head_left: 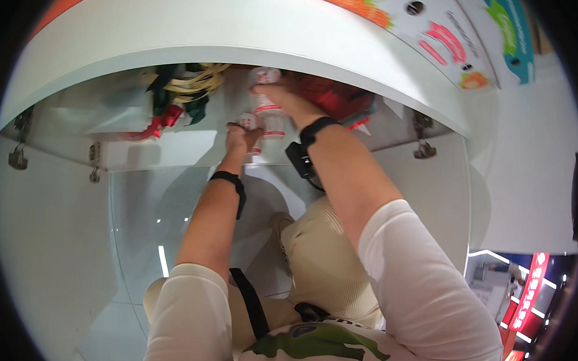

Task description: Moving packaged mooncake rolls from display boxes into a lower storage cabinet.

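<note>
Inside a white cabinet, several white paper cups with red print stand close together. My left hand is around the near left paper cup, thumb and fingers on its sides. Farther in, my right hand grips a taller cup or stack of cups near its upper part. Between and just right of my left hand stands another paper cup, which neither hand plainly holds. Both wrists wear black straps; a small black device sits at the right wrist.
Left of the cups lie cream, dark green and red ribbons beside clear plastic. Red packaging lies to the right. The white counter edge arches over the opening, with metal hinges at the sides. My knees are close below.
</note>
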`<act>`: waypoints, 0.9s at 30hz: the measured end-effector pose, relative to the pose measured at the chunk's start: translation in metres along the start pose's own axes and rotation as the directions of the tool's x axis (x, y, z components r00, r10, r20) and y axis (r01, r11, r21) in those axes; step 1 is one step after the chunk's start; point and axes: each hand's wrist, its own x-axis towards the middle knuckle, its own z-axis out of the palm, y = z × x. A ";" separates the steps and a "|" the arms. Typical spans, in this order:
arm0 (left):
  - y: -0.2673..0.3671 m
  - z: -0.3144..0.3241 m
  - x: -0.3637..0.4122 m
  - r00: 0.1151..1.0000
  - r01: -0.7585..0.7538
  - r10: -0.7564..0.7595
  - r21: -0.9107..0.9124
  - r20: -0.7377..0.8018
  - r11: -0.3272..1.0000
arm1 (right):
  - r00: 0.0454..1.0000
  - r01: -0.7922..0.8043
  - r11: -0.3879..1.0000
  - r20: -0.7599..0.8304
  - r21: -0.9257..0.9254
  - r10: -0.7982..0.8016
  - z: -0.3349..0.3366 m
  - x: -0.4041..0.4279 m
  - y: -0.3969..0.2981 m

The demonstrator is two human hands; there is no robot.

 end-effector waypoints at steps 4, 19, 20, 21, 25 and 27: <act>0.014 -0.015 -0.018 0.993 0.117 -0.117 -0.039 -0.012 0.992 | 0.971 0.034 0.979 0.227 0.202 -0.080 -0.012 0.004 0.001; 0.028 -0.004 0.018 0.995 0.046 -0.035 0.114 -0.096 0.992 | 0.944 0.058 0.969 0.303 0.240 -0.131 -0.025 0.025 0.041; 0.028 -0.003 0.020 0.994 0.051 -0.040 0.114 -0.098 0.992 | 0.942 0.065 0.970 0.305 0.236 -0.137 -0.024 0.026 0.043; 0.028 -0.004 0.021 0.994 0.053 -0.041 0.112 -0.099 0.992 | 0.941 0.073 0.969 0.305 0.234 -0.144 -0.022 0.028 0.045; 0.034 -0.008 0.019 0.995 0.035 -0.024 0.111 -0.095 0.993 | 0.942 0.114 0.971 0.287 0.212 -0.173 -0.017 0.037 0.051; 0.039 -0.015 0.013 0.997 0.035 -0.027 0.118 -0.072 0.992 | 0.943 0.147 0.971 0.270 0.190 -0.196 -0.012 0.043 0.054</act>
